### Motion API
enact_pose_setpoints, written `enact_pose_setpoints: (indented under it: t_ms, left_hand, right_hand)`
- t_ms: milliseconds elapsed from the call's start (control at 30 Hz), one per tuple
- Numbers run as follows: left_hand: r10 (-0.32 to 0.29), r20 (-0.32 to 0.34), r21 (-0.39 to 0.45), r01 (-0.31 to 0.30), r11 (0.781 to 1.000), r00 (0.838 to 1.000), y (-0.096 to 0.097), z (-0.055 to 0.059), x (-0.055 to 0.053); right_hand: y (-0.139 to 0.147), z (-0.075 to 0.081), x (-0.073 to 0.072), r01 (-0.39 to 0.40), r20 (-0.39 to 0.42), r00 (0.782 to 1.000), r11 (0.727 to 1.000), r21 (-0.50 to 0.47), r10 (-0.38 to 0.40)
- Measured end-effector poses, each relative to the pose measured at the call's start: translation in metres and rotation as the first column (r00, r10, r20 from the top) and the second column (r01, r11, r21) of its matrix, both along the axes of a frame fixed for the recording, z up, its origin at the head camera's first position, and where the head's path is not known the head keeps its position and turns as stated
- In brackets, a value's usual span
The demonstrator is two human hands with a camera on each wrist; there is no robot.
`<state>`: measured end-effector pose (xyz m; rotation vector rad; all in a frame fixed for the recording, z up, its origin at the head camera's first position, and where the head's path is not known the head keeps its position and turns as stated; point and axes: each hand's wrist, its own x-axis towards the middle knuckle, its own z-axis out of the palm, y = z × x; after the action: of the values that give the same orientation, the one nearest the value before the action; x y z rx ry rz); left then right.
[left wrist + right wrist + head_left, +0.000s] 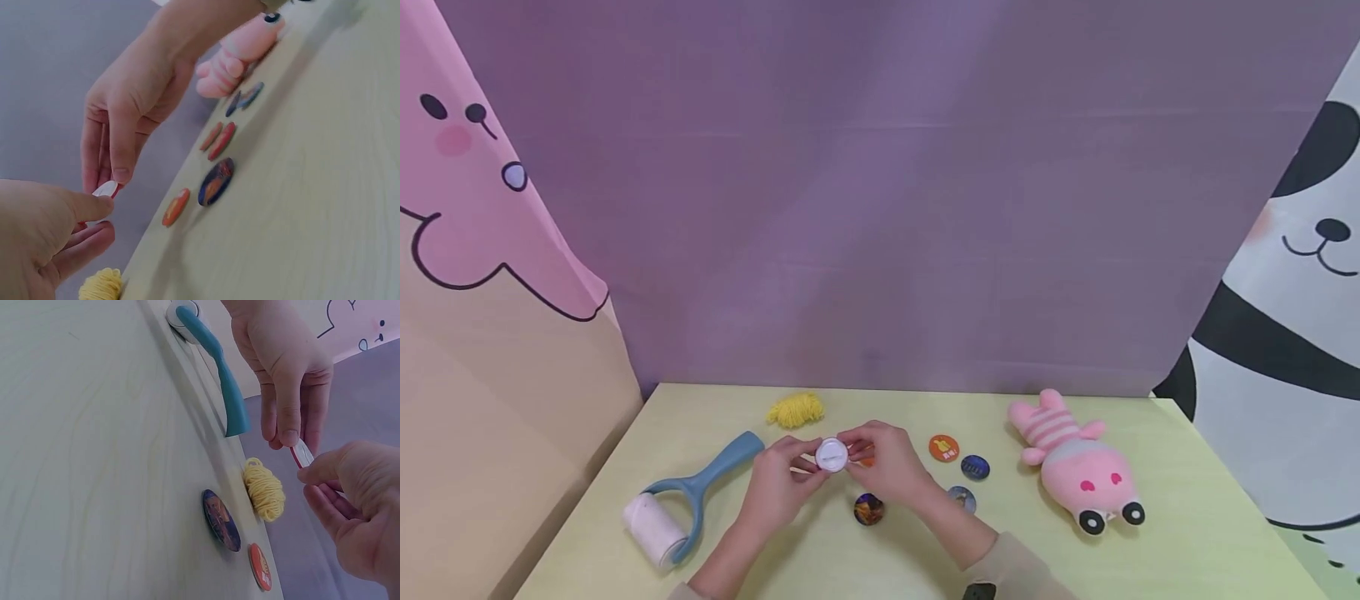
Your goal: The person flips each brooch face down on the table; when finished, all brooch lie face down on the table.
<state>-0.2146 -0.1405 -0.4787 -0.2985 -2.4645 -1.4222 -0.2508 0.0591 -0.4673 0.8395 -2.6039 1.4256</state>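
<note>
A round badge [831, 455], its white back facing up with a pin across it, is held above the table by both hands. My left hand [777, 481] pinches its left edge between thumb and fingers. On the opposite edge, my right hand [891, 463] pinches it too. A red rim shows on the badge [302, 454] in the right wrist view. Below the hands lies a dark patterned badge [868, 509]. Partly hidden behind the right hand is an orange badge [176, 207], seen better in the left wrist view.
An orange badge [943, 448], a blue badge [975, 467] and a greyish badge [962, 499] lie right of the hands. Farther right is a pink plush toy [1086, 475]. Yellow yarn [795, 410] sits at the back; a blue-handled lint roller [700, 483] lies left.
</note>
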Motion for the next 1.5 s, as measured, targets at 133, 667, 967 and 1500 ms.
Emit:
enact_pose_setpoints:
  t_ms: [133, 667, 967, 1500]
  left_hand:
    - [-0.001, -0.035, -0.113, -0.003, 0.994, 0.999, -0.002, -0.003, 0.001]
    - [-0.01, -0.097, -0.379, -0.027, 0.925, 0.995, -0.006, -0.013, 0.001]
    - [-0.022, -0.066, -0.394, -0.005, 0.919, 0.998, -0.005, -0.017, 0.0]
    - [-0.065, -0.028, -0.392, 0.049, 0.919, 0.997, -0.008, -0.027, -0.002]
  right_hand:
    - [-0.004, -0.002, 0.002, 0.0, 0.028, 1.0, 1.0, 0.016, 0.0]
    - [-0.009, -0.013, 0.001, 0.0, 0.074, 0.997, 0.996, 0.088, -0.006]
    - [-0.014, -0.018, 0.001, 0.005, 0.105, 0.994, 0.991, 0.131, -0.019]
    - [-0.016, -0.022, -0.001, -0.072, 0.036, 0.997, 0.984, 0.16, 0.067]
